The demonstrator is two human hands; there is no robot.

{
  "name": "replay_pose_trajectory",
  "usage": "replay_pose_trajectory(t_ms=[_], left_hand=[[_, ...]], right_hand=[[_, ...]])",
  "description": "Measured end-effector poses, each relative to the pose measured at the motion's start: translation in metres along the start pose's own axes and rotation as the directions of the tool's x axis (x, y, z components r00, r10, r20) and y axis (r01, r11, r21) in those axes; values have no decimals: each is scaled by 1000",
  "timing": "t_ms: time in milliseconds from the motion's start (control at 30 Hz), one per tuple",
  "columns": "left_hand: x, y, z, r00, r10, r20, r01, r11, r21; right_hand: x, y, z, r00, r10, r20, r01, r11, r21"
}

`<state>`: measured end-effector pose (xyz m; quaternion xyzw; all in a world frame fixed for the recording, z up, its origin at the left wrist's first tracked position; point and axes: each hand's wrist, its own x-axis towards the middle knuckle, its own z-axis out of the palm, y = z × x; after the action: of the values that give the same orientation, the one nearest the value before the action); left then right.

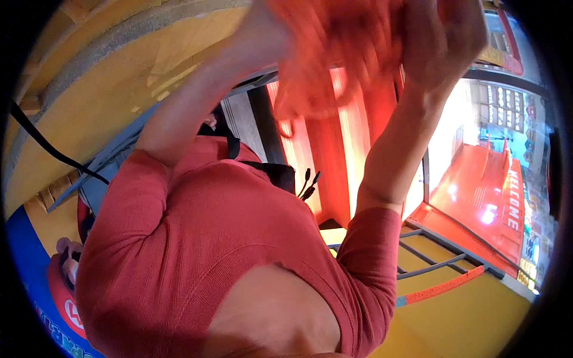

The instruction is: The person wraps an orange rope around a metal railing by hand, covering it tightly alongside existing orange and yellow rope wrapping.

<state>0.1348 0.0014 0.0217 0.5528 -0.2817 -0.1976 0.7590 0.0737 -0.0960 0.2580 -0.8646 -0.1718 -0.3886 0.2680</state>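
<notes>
Both my arms are raised, and between my hands is an orange-red stringy bundle (340, 53), loose and blurred by motion. Thin strands hang from it, one curling at its lower left. My left hand (265, 33) reaches into its left side; the fingers are hidden and smeared. Along its right edge, my right hand (444, 42) is closed with bent fingers gripping the bundle, though the top of the picture cuts part of it off. What the bundle is exactly, I cannot make out.
Beyond my hands stand brightly lit red panels (325, 161). At right, a slanted red board (480, 191) shows behind glass, above a grey metal frame (433, 259) with an orange padded bar (444, 286). Black cable ends (309, 186) stick out near a black pouch (277, 174). A yellow wall curves at left.
</notes>
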Motion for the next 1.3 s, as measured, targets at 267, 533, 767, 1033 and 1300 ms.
replay_pose_trajectory(t_ms=[267,533,767,1033,1300], left_hand=[[10,-35,-118,963,-200,-181,200,980,-20],[103,-85,-136,957,-170,-236,186,981,47],[186,-178,-125,954,-77,-290,124,981,148],[215,-254,-87,981,33,-189,57,890,452],[203,-170,-4,969,-218,112,67,675,735]], right_hand=[[-146,105,41,595,738,319,-802,526,281],[-224,133,121,620,718,317,-746,414,521],[-223,120,126,515,833,202,-727,300,617],[-207,189,105,830,368,418,-482,851,208],[-168,256,162,927,339,163,-199,811,-550]])
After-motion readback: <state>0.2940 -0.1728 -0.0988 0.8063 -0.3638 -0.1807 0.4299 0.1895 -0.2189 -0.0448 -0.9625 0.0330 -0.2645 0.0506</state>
